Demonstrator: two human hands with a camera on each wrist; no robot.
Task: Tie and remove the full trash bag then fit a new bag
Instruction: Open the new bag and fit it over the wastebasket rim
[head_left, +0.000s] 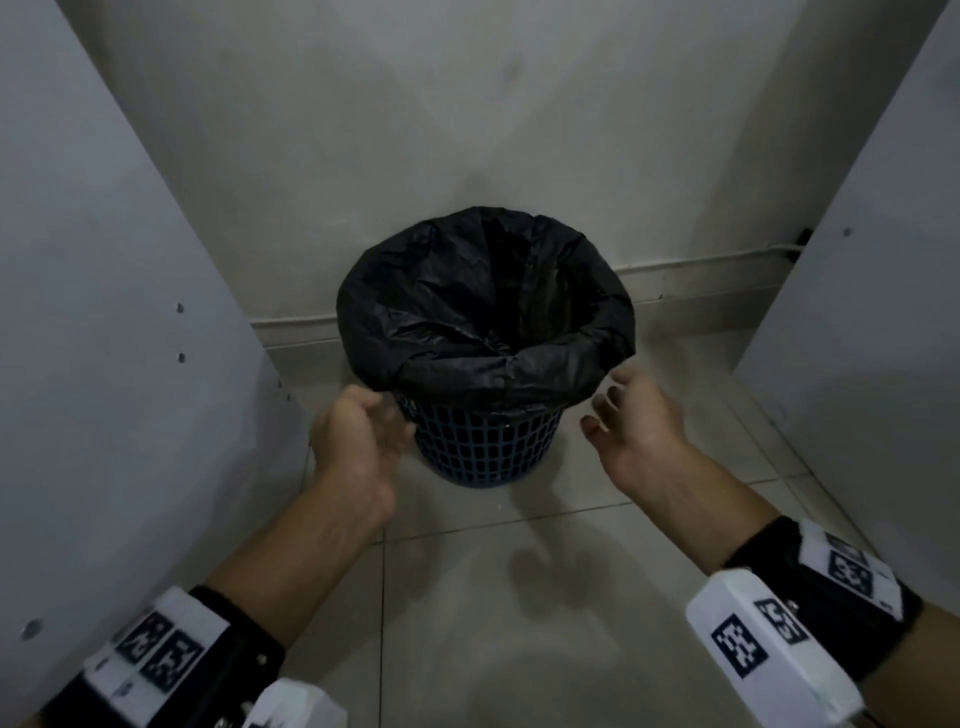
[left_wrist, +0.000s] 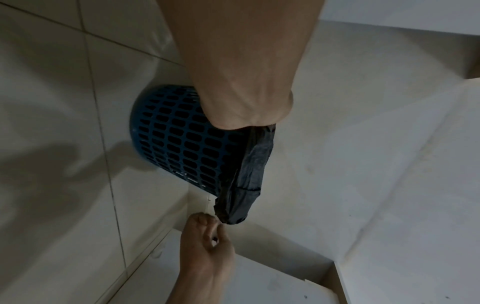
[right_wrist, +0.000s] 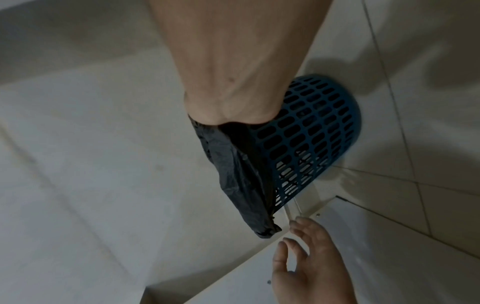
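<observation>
A blue mesh bin (head_left: 483, 447) stands on the floor against the wall, lined with a black trash bag (head_left: 452, 332) whose top is folded down over the rim. The bag's mouth is open and its inside is dark. My left hand (head_left: 400, 421) is at the bin's left side just under the bag's folded edge, fingers straight and holding nothing; the right wrist view shows the same left hand (right_wrist: 298, 240) beside the bag (right_wrist: 233, 174). My right hand (head_left: 602, 410) hovers at the bin's right side, fingers loosely curled close to the bag's edge (left_wrist: 233, 218).
Grey cabinet panels stand close on the left (head_left: 104, 312) and the right (head_left: 857, 312), leaving a narrow bay. A pale wall (head_left: 467, 130) with a cable along its base runs behind the bin. Tiled floor (head_left: 493, 571) lies in front.
</observation>
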